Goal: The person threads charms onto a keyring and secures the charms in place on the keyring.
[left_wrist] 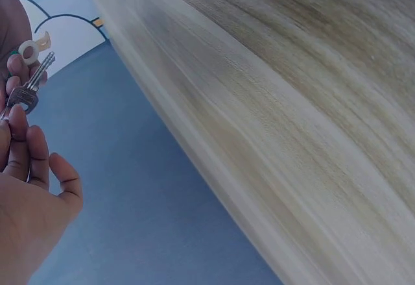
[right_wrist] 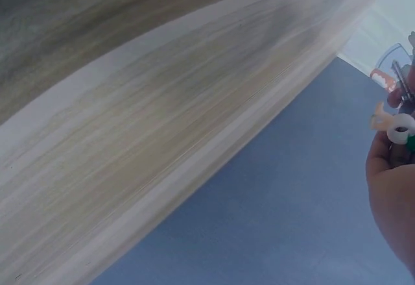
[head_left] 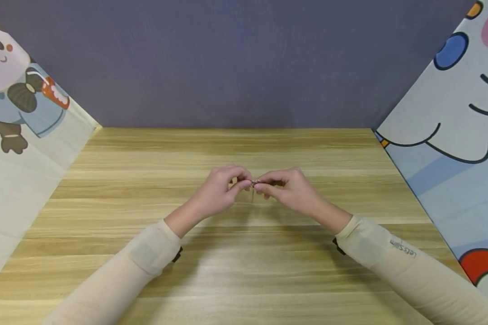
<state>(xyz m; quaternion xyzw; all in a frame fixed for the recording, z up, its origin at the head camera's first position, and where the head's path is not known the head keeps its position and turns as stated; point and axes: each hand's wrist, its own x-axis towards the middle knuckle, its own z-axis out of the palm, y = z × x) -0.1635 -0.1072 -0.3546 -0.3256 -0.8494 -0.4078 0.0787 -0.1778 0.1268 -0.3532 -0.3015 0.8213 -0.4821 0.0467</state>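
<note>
My left hand (head_left: 217, 192) and right hand (head_left: 294, 192) meet over the middle of the table, fingertips almost touching. Between them is a small key ring with a metal key (head_left: 252, 194) hanging down. In the left wrist view, the fingertips of the left hand (left_wrist: 32, 187) pinch the ring close to the head of the silver key (left_wrist: 27, 93). A white, ring-shaped charm (left_wrist: 30, 51) with a peach tab dangles by the right hand. The right hand (right_wrist: 395, 194) grips the other side, partly cut off by the frame; the charm (right_wrist: 399, 129) and a bit of green show there. Fingers hide the ring itself.
The wood-grain table (head_left: 244, 271) spreads beneath both hands. A plain dark wall (head_left: 236, 63) rises behind its far edge. Cartoon-printed panels stand along the left (head_left: 28, 149) and right (head_left: 443, 180) sides.
</note>
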